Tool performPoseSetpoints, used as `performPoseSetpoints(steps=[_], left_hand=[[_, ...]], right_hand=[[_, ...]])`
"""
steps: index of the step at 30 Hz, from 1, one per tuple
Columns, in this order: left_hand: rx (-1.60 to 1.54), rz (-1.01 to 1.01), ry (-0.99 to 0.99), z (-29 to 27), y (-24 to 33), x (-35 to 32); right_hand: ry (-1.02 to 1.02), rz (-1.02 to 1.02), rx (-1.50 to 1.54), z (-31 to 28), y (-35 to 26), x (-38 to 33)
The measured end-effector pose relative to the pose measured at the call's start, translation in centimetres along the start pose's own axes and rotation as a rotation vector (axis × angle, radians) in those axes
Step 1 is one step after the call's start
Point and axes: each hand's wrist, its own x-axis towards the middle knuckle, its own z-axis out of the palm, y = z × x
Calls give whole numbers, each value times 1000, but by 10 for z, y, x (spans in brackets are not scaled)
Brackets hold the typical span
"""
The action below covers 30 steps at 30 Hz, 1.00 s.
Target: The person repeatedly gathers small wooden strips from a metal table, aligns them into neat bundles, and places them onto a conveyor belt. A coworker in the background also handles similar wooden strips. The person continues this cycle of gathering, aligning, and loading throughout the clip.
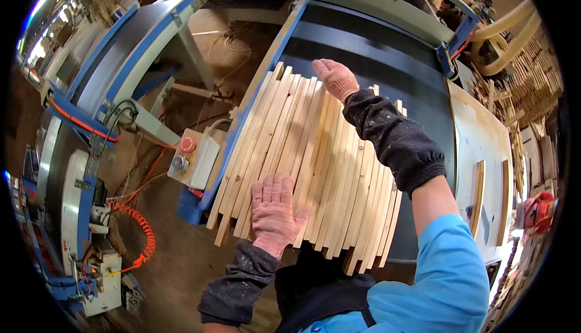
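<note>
Many long, pale wooden strips (327, 169) lie side by side on a dark conveyor belt (369, 36), their ends uneven at both the near and far sides. My left hand (276, 212), in a pinkish work glove, rests flat on the near left part of the strips, fingers stretched and thumb out to the right. At the far ends of the strips is my right hand (336, 80), gloved the same way, with its fingers extended to the left and its palm over or against the strip ends. Neither hand is wrapped round a strip. Dark sleeve covers hide both wrists.
A control box (193, 158) with a red button sits by the belt's left blue rail. Farther left stands another conveyor (121, 60), with a coiled orange air hose (145, 236) below. To the right, a pale side table (481, 145) bears two wooden strips; stacked timber lies beyond.
</note>
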Motion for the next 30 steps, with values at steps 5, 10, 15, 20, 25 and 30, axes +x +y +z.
performPoseSetpoints(steps=[5,10,15,20,25,30], left_hand=[[-63,-25,79,8,6,3],[-455,-118,173,-9,17,19],[-1079,-407,-214,-45,16,26],[-1302,-461,-254,-53,26,7],[-1312,-417,-308,-56,43,-29],[-1375,-333,-530,-49,55,-74]], right_hand=[[-50,-104,708,-46,9,-42],[306,26,223,-95,73,-176],[319,534,86,-124,157,-326],[218,515,-89,-53,151,-356],[72,570,64,-64,123,-336],[343,374,143,-109,78,-339]])
